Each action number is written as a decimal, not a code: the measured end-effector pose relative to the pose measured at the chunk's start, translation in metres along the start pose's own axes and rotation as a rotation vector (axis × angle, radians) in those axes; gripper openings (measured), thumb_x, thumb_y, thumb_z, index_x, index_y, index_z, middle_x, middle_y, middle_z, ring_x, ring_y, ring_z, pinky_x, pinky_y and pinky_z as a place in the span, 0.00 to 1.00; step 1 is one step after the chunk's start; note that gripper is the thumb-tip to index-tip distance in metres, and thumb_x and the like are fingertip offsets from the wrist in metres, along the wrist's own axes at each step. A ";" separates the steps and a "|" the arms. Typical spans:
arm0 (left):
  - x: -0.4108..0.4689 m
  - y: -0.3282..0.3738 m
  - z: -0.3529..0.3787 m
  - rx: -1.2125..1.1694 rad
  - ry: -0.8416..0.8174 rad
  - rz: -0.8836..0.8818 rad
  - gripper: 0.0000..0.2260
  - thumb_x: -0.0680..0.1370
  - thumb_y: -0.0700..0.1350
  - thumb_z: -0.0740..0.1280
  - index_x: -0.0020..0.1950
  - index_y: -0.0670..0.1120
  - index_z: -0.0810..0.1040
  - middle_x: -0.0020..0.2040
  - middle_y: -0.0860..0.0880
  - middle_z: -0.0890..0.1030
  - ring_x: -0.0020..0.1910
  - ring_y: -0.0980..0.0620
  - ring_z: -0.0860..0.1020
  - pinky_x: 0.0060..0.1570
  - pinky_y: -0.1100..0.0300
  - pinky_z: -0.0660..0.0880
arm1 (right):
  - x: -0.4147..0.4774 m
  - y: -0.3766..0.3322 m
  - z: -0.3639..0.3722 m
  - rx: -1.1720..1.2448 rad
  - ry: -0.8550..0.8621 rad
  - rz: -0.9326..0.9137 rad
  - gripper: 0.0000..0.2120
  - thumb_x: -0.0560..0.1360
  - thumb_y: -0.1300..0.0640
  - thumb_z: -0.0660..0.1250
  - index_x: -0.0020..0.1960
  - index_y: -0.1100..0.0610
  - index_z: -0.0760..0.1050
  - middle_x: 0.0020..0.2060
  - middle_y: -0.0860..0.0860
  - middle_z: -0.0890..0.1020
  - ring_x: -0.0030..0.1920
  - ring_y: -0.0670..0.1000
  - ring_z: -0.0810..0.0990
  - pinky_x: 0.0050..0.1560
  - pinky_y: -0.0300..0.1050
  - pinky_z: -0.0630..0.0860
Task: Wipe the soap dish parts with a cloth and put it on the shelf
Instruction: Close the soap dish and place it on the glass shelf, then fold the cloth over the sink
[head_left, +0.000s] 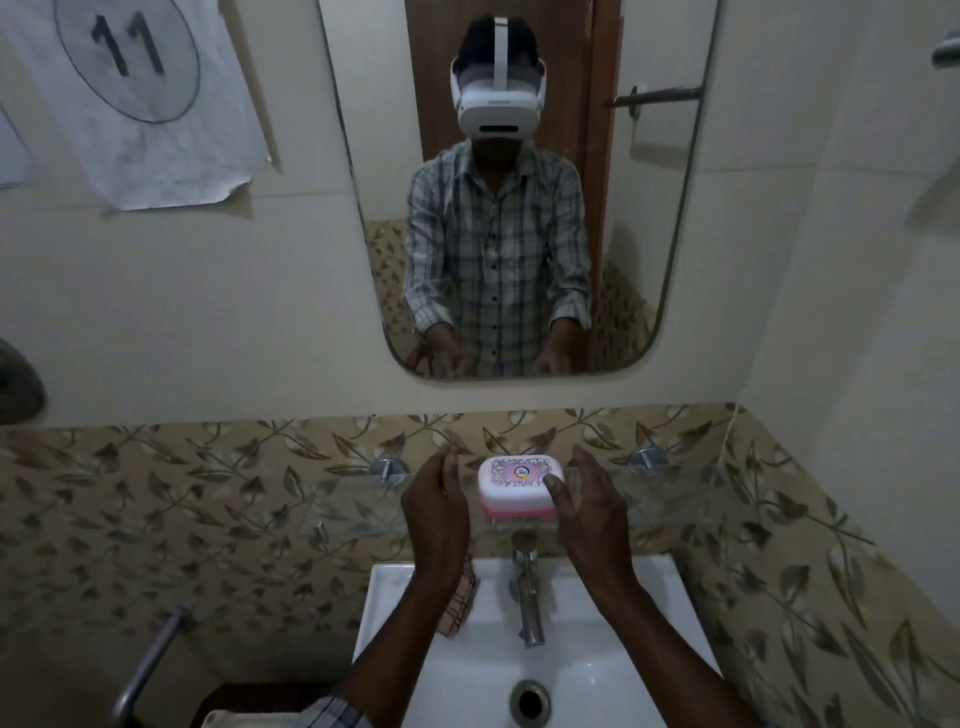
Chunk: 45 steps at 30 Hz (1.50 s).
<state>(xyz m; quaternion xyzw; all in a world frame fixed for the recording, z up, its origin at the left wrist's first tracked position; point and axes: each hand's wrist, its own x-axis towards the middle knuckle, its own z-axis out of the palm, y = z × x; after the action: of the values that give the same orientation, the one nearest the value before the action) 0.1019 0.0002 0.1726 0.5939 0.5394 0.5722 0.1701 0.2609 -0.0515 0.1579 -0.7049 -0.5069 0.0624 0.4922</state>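
While both hands flank it: sink (395, 613), below. Glass shelf (649, 486), slick; dish (515, 486) rests near its front edge. Left hand (436, 512) open, apart. Right hand (584, 506) open, thumb touching dish; a nudge could tip it off.

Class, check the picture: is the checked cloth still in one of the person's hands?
No: the checked cloth lies on the basin rim, while both open hands flank the soap dish.
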 end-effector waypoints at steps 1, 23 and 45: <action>-0.005 -0.005 -0.011 -0.013 0.021 0.027 0.11 0.83 0.44 0.62 0.47 0.44 0.83 0.39 0.52 0.82 0.38 0.55 0.79 0.38 0.70 0.70 | -0.007 -0.001 -0.003 -0.016 0.051 -0.097 0.20 0.77 0.58 0.69 0.67 0.62 0.73 0.61 0.60 0.80 0.60 0.56 0.79 0.58 0.45 0.77; -0.037 -0.239 0.036 0.792 -0.670 -0.521 0.26 0.74 0.50 0.69 0.69 0.44 0.67 0.65 0.45 0.76 0.66 0.42 0.72 0.63 0.48 0.69 | -0.131 0.092 0.169 -0.156 -0.726 0.242 0.22 0.79 0.59 0.62 0.73 0.55 0.66 0.69 0.51 0.73 0.68 0.48 0.72 0.70 0.40 0.65; -0.064 -0.104 -0.036 0.098 -0.678 -0.506 0.27 0.72 0.46 0.75 0.68 0.44 0.71 0.62 0.41 0.80 0.57 0.44 0.81 0.56 0.54 0.79 | -0.093 0.034 0.087 1.213 -0.460 0.999 0.22 0.77 0.58 0.63 0.66 0.71 0.72 0.61 0.70 0.78 0.61 0.67 0.78 0.65 0.63 0.72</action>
<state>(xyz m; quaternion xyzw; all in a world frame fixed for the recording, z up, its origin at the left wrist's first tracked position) 0.0399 -0.0307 0.0657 0.6048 0.6081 0.2583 0.4447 0.1878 -0.0690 0.0494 -0.4282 -0.0996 0.6808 0.5859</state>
